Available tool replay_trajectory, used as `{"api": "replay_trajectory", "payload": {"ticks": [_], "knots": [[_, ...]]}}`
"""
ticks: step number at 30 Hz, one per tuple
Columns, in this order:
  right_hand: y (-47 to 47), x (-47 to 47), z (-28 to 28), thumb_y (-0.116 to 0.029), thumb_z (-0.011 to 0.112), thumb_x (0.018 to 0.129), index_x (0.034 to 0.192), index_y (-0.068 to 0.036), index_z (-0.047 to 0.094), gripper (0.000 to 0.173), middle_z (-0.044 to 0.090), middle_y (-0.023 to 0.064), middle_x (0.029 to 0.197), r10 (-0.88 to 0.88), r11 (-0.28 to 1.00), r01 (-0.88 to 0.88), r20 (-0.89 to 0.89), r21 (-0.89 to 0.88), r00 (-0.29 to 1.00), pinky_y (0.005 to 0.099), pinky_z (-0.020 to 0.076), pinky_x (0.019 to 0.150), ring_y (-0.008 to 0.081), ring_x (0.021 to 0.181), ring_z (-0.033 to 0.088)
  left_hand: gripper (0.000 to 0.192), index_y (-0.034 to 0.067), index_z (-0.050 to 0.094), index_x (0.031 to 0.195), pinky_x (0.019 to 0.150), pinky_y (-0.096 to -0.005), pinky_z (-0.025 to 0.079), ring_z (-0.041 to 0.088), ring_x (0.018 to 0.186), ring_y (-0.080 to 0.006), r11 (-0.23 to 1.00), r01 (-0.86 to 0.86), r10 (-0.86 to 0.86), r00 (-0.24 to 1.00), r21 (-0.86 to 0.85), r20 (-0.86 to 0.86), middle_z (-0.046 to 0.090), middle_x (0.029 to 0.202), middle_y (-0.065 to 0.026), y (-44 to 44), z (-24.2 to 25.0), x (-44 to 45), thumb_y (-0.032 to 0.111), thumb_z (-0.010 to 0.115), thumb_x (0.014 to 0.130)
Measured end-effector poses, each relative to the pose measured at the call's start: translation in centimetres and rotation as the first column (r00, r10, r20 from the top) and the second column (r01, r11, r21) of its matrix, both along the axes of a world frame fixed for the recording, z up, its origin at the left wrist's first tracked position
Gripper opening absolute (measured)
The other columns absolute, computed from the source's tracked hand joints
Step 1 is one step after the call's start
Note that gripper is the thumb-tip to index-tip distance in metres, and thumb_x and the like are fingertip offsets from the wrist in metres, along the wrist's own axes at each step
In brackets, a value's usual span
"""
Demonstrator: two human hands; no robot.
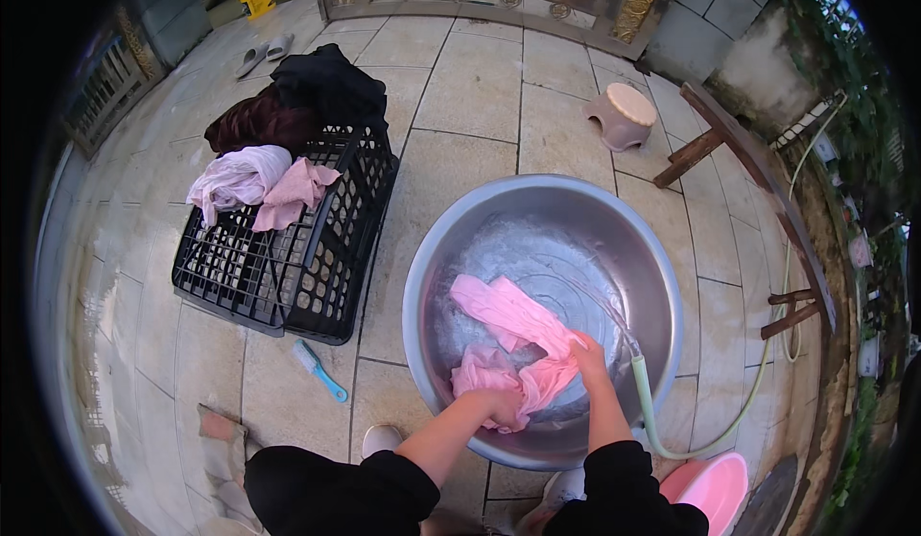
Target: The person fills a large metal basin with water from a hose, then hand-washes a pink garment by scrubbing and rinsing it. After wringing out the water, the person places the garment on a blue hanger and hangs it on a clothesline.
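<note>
Both hands are inside a large round metal basin (pixel 651 263) that has shallow water in it. My left hand (pixel 502 408) grips the bunched lower end of a wet pink cloth (pixel 522 313), low in the basin near its front left wall. My right hand (pixel 590 356) holds the same cloth higher up and to the right. From between the hands the cloth stretches up and left across the basin's bottom. A pale green hose (pixel 642 385) hangs over the basin's right rim, and water streams from its end. Which garment the cloth is, I cannot tell.
Left of the basin, a black plastic crate (pixel 288 270) bears a black cloth (pixel 327 83), a dark brown cloth (pixel 255 122), a pale cloth (pixel 241 176) and a pink towel (pixel 298 191). A blue brush (pixel 320 370), small stool (pixel 622 115), wooden bench (pixel 763 176) and pink tub (pixel 712 496) stand around.
</note>
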State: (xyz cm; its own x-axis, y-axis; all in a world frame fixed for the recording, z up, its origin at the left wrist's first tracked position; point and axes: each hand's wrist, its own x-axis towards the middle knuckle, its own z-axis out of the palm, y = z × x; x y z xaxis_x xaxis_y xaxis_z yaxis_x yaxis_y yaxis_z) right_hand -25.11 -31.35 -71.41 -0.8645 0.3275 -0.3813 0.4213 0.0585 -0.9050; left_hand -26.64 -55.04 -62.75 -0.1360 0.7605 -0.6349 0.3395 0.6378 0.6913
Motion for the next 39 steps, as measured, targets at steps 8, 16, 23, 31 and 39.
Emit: {"api": "replay_trajectory", "payload": {"ticks": [8,16,23,31,39], "knots": [[-7.0,4.3,-2.1,-0.022,0.059,0.077,0.128,-0.004,0.035,0.059,0.047,0.0248,0.114,0.177,0.638,-0.396,0.374,0.660,0.910,0.0408,0.0414,0.085,0.0344,0.101,0.051,0.056,0.006,0.034,0.126,0.085,-0.0465,0.043,0.051,0.104,-0.0363,0.718,-0.691,0.684,0.723,-0.091,-0.092,0.048,0.116,-0.0246,-0.2,-5.2,-1.8,0.040,0.047,0.083],[-9.9,1.8,-0.6,-0.016,0.058,0.079,0.101,0.003,0.055,0.029,0.061,0.0171,0.095,0.021,0.966,-0.057,0.145,0.252,0.989,0.0341,0.0457,0.071,0.0249,0.081,0.058,0.069,0.007,0.033,0.127,0.081,-0.0507,0.045,0.053,0.100,-0.0358,0.087,-0.651,0.898,-0.276,-0.754,0.343,0.051,0.112,-0.0229,-1.0,-3.4,-2.7,0.061,0.030,0.084],[-20.5,1.8,11.1,-0.030,0.061,0.080,0.066,-0.001,0.059,0.032,0.057,0.0154,0.059,0.278,0.945,-0.212,-0.270,0.250,0.922,0.0332,0.0437,0.052,0.0249,0.053,0.057,0.052,0.006,0.053,0.106,0.078,-0.0421,0.046,0.057,0.086,-0.0294,-0.104,-0.803,0.195,-0.595,-0.587,0.779,0.058,0.091,-0.0167,-1.6,-12.7,-2.7,0.052,0.039,0.086],[-5.2,-1.7,2.3,-0.045,0.053,0.076,0.093,-0.006,0.061,0.044,0.061,0.0213,0.084,0.308,0.623,-0.438,0.312,0.648,0.899,0.0417,0.0463,0.070,0.0358,0.078,0.059,0.046,0.000,0.045,0.117,0.081,-0.0380,0.046,0.056,0.094,-0.0266,0.298,-0.954,0.893,0.293,0.040,0.342,0.056,0.104,-0.0155,1.0,-5.6,-4.1,0.028,0.056,0.082],[-5.2,3.8,-5.4,-0.040,0.065,0.069,0.127,-0.007,0.037,0.072,0.032,0.0320,0.127,0.040,0.807,-0.145,0.192,0.572,0.981,0.0424,0.0293,0.098,0.0429,0.118,0.032,0.079,0.010,0.017,0.135,0.094,-0.0439,0.036,0.038,0.116,-0.0415,0.051,-0.934,0.982,-0.017,-0.354,0.188,0.027,0.133,-0.0216,-1.8,-7.5,-2.8,0.052,0.053,0.078]]}}
